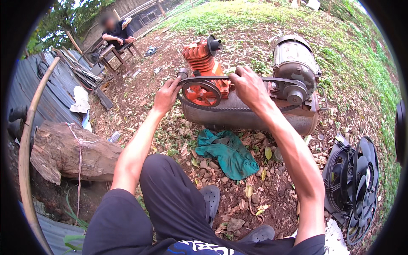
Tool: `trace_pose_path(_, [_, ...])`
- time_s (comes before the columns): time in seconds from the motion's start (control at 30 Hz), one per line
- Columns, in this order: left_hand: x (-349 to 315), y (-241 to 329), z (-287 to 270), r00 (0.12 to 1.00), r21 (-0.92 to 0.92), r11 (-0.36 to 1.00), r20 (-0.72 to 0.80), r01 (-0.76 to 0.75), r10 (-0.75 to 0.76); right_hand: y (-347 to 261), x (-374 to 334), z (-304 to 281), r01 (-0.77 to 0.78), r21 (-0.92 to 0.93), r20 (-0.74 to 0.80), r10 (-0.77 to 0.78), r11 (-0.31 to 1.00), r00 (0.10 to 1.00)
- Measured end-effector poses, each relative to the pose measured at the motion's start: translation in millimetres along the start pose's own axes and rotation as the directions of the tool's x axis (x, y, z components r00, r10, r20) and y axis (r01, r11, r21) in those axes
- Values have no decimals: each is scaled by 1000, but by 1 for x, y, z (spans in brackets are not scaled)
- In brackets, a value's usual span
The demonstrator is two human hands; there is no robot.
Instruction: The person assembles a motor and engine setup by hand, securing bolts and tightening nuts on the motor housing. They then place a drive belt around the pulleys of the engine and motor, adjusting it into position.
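Pinching a black ribbed V-belt point(238, 110), the left grip point(166, 95) closes thumb and fingers at its left bend, while the right grip point(250, 85) pinches its upper run from above. Between the two grips, slightly lower, stands a spoked orange flywheel point(200, 94) with the belt passing about it; I cannot tell whether the belt sits in its groove. Rightward from the right grip, the belt reaches the motor pulley point(295, 94) at the near end of a worn grey electric motor point(293, 57). An orange finned compressor pump point(199, 57) rises just beyond the grips.

Under them lies the cylindrical steel air tank point(246, 119), its inside hidden. Well below and left of the left grip, a clear plastic bottle point(114, 137) rests beside a log point(80, 153); its contents are too small to tell.

The tank's rounded near side follows just under the belt's lower run. Nearer the person, a teal cloth point(229, 153) lies on leaf-strewn soil. That soil stretches past the pump to grass; black radiator fans point(365, 178) edge it, low and right of the right grip.
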State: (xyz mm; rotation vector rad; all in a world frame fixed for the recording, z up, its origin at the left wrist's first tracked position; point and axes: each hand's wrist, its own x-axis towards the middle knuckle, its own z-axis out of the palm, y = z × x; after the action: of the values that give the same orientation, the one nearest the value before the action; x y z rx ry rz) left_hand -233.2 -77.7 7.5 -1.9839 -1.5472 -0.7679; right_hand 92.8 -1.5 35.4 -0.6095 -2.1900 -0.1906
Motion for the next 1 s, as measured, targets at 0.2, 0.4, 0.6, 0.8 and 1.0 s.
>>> trace_pose_path(0.2, [-21, -5, 9, 991, -70, 993, 101, 100, -93, -8, 3, 21, 3, 3, 29, -4, 1000, 1000])
trace_pose_path(0.4, [-38, -5, 18, 976, -184, 962, 115, 202, -183, -19, 13, 28, 7, 13, 60, -8, 1000, 998])
trace_pose_path(0.6, [-27, 34, 24, 806, -299, 759, 352, 578, -475, -11, 17, 34, 11, 30, 62, -12, 999, 998])
trace_pose_path(0.8, [-60, 2, 56, 687, -636, 312, 506, 706, -522, -32, 36, 53, -3, 119, 31, 0, 993, 1000])
trace_pose_path(1.0, [-67, 18, 70, 600, -658, 74, 628, 750, -495, -39, 45, 64, -55, 154, 118, 37, 986, 992])
